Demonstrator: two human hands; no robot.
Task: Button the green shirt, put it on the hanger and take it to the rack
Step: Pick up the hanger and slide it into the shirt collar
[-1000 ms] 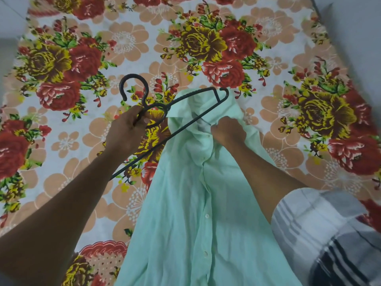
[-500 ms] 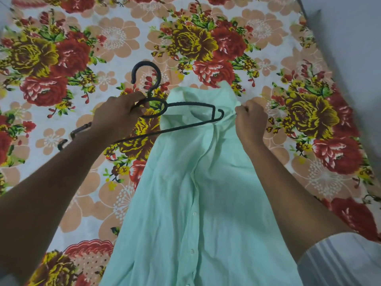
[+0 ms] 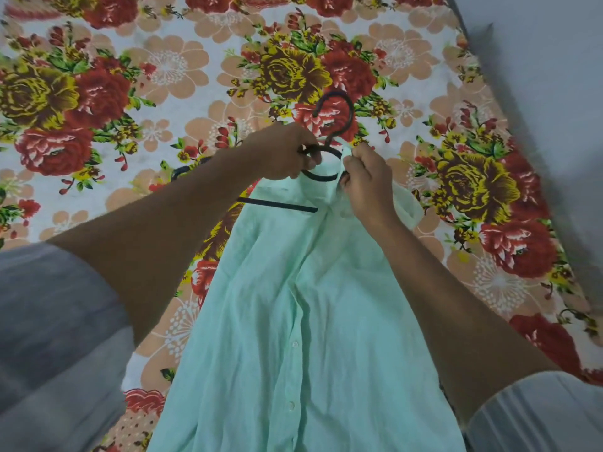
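The mint green shirt (image 3: 303, 321) lies front-up on the bed, its placket buttoned down the middle. A black hanger (image 3: 336, 109) sits at the collar, its hook pointing away from me. One arm of the hanger sticks out to the left of the shirt, and the right arm is hidden inside the fabric. My left hand (image 3: 280, 151) grips the hanger at its neck loop. My right hand (image 3: 365, 184) pinches the shirt collar just right of the loop.
A floral bedsheet (image 3: 163, 76) in red, yellow and peach covers the bed. The bed's right edge meets a grey wall (image 3: 548, 76). My grey sleeves show at the lower left and lower right.
The hanger has slid right and further into the shirt's neck opening, with its hook now over the collar. My right hand came back from the shoulder to the collar.
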